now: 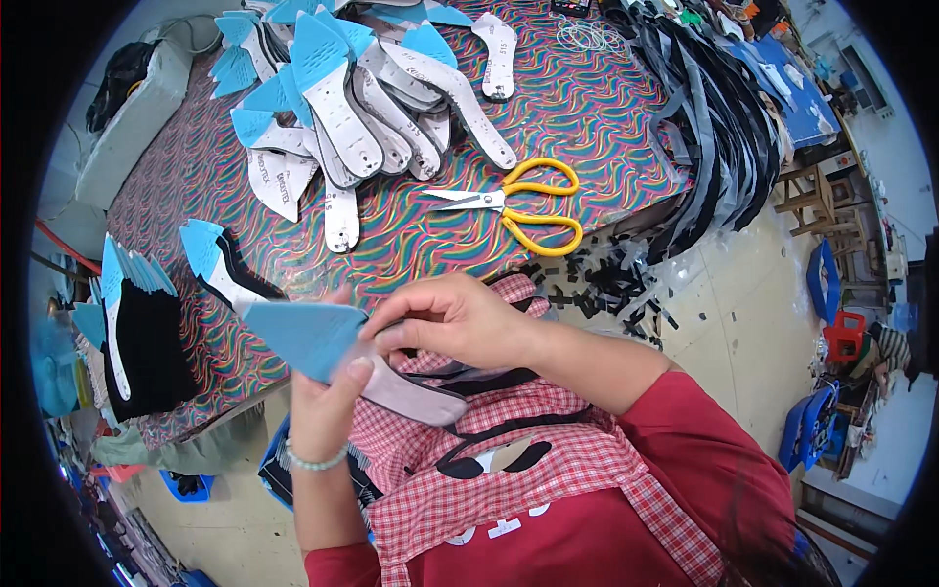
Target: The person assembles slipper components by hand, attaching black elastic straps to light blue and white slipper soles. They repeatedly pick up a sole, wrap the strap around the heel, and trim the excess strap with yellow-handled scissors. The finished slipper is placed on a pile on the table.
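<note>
A flat curved piece [305, 335], pointed and blue at one end with a pale strip and dark edging, is held over my lap. My left hand [325, 411] grips it from below, thumb on its near edge. At its middle, the fingers of my right hand [452, 318] are pinched together on the edge; anything small between them is hidden. Just beyond lie scissors [492, 200] with yellow handles, blades parted, on the patterned table [430, 269]. A similar blue and white piece [223, 266] with black edging rests left of my hands.
Similar pieces form a loose pile [337, 98] at the back. A neat stack [152, 338] with black edges stands at the left. Long black strips [719, 147] hang over the table's right side, above black scraps [611, 293] on the floor. A wooden stool [810, 201] stands farther right.
</note>
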`<state>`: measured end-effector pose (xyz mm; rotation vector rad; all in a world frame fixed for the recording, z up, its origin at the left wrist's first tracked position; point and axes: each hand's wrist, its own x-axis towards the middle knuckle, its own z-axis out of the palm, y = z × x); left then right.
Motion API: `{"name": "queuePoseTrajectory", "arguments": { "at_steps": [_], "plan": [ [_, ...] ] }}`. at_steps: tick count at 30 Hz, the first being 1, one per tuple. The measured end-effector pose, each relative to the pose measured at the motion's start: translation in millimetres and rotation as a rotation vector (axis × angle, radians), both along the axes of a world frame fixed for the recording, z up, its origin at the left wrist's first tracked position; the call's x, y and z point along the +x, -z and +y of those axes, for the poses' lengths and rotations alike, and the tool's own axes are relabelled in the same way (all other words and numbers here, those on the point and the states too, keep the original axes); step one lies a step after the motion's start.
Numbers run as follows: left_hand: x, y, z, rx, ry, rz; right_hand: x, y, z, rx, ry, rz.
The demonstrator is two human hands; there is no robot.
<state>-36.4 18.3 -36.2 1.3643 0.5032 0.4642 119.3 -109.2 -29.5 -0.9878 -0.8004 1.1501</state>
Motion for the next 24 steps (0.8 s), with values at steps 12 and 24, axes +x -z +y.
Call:
{"name": "queuePoseTrajectory", "arguments": {
  "at_steps": [12, 24],
  "plan": [
    [25.9, -24.5, -6.6, -0.325, -0.228, -0.001, -0.2, 6.1, 18.0, 0.007, 0.181, 0.337],
    [19.8, 0.4, 1.1, -0.179, -0.215, -0.021, -5.2, 20.2, 29.8, -0.013, 0.370, 0.210]
  ]
}}
